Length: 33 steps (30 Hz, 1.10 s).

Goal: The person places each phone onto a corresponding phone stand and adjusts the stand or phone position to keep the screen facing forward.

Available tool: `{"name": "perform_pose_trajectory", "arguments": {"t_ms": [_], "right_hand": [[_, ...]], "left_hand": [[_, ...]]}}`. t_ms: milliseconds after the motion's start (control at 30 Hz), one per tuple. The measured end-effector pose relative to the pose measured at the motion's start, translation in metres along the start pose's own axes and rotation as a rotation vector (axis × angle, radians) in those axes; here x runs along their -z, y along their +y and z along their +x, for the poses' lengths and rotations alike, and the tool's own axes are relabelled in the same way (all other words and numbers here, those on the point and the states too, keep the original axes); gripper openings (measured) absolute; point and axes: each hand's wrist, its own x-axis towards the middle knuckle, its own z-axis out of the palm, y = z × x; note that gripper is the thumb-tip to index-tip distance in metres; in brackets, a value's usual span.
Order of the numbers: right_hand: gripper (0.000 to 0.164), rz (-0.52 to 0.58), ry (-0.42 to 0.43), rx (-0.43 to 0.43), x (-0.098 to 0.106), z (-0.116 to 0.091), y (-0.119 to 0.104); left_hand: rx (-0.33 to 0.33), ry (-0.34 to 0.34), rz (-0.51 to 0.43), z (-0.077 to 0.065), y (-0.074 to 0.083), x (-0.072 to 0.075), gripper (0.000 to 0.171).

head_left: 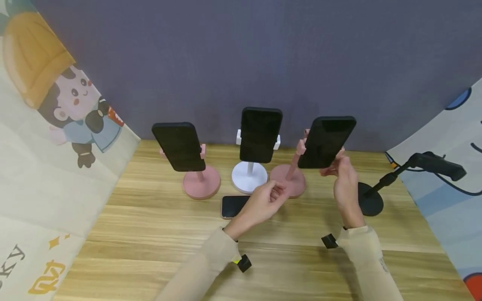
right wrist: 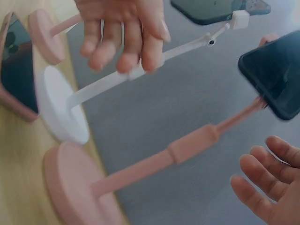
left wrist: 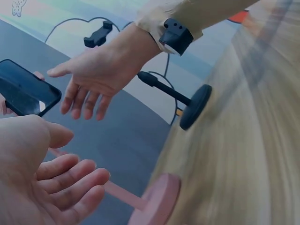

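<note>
Half-curled hands (head_left: pixel 263 200) (head_left: pixel 345 190), seemingly just beside stand (head_left: pixel 297 183)

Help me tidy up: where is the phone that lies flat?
In the head view, the phone lies on the table, just left of centre, in front of the white stand and partly hidden by the left hand.

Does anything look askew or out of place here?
A loose phone lies flat on the table while the black stand holds none. From the head view, the left phone and right phone lean opposite ways in their pink stands, unlike the nearly upright middle phone, though perspective may exaggerate that.
</note>
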Motion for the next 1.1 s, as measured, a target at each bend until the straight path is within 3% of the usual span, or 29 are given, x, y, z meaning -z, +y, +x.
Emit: {"name": "perform_pose_trajectory", "arguments": {"t_ms": [267, 700, 1100], "right_hand": [[0.044, -0.169, -0.084, -0.035, 0.012, -0.010, 0.030], [0.043, -0.486, -0.058, -0.127, 0.029, -0.018, 0.059], [0.061, -0.643, -0.338, -0.153, 0.054, -0.024, 0.084]], "left_hand": [[-0.039, -0.059, 0.104, -0.018, -0.010, -0.001, 0.025], [-0.063, -0.048, 0.159, -0.038, -0.025, -0.002, 0.023], [-0.093, -0.020, 0.256, -0.060, -0.032, 0.009, 0.021]]}}
